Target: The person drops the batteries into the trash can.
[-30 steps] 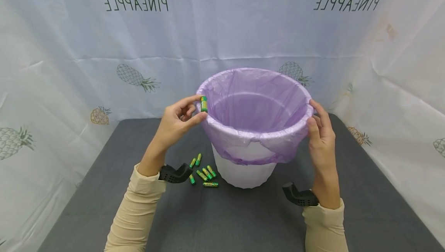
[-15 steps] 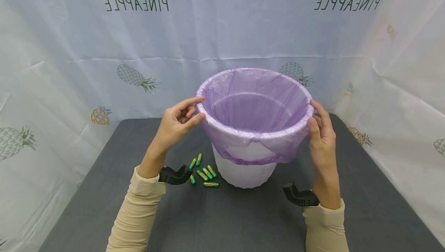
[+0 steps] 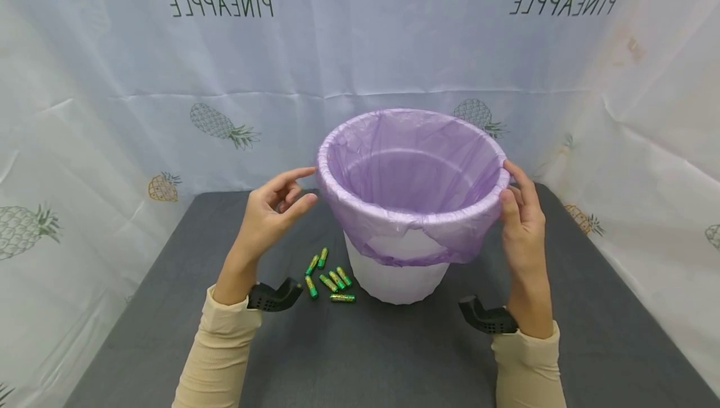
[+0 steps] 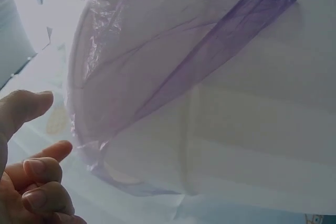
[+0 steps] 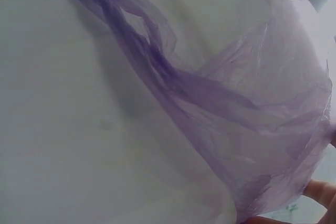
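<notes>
A white trash bin (image 3: 394, 283) stands upright on the dark table, lined with a purple plastic bag (image 3: 416, 183) folded over its rim. My left hand (image 3: 267, 214) hangs just left of the rim, index finger and thumb spread apart with nothing between them. In the left wrist view the fingertips (image 4: 63, 148) point at the bag-covered rim. My right hand (image 3: 523, 220) rests its thumb and fingers against the outer right side of the rim. Several green-and-yellow batteries (image 3: 336, 280) lie loose on the table left of the bin. The bin's bottom inside is hidden.
A dark cloth covers the table (image 3: 405, 358). White curtains (image 3: 360, 33) printed with pineapples hang behind it and along both sides. A black wrist mount (image 3: 275, 295) sits on the left wrist, another mount (image 3: 486, 317) on the right.
The battery pinched in the left hand a second ago was let go at the rim. That hand has since drawn back left, off the bin. The right hand keeps its place.
</notes>
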Available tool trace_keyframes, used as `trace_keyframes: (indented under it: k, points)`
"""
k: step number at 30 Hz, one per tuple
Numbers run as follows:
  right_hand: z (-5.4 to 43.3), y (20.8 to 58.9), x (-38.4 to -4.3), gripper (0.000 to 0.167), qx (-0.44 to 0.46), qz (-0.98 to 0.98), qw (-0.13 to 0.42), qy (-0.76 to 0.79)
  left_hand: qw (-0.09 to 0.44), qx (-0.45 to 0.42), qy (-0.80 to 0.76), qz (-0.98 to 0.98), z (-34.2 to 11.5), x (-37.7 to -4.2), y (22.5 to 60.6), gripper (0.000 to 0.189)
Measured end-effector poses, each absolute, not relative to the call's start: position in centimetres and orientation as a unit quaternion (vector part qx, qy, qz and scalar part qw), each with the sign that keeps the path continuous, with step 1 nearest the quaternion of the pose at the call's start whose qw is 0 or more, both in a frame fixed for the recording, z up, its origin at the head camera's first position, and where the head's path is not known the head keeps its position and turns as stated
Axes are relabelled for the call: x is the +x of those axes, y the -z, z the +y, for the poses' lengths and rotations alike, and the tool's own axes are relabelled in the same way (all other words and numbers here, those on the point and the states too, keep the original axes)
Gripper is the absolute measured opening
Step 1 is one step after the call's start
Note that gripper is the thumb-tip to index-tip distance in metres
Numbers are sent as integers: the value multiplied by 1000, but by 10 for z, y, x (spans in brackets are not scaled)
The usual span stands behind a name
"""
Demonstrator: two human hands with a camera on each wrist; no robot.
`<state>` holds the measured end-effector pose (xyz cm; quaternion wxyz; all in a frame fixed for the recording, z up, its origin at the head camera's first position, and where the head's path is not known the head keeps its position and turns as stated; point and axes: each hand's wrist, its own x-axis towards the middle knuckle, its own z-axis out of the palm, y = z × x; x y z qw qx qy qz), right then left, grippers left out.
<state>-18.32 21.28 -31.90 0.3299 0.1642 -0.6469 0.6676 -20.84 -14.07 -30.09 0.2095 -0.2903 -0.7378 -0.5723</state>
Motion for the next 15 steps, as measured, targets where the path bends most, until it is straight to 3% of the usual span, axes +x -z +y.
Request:
trace_keyframes:
  k: [15]
  points:
    - [214,321,-186,39,188,-640,332,-668,177,-303,549,-759,-168,-204,344,42]
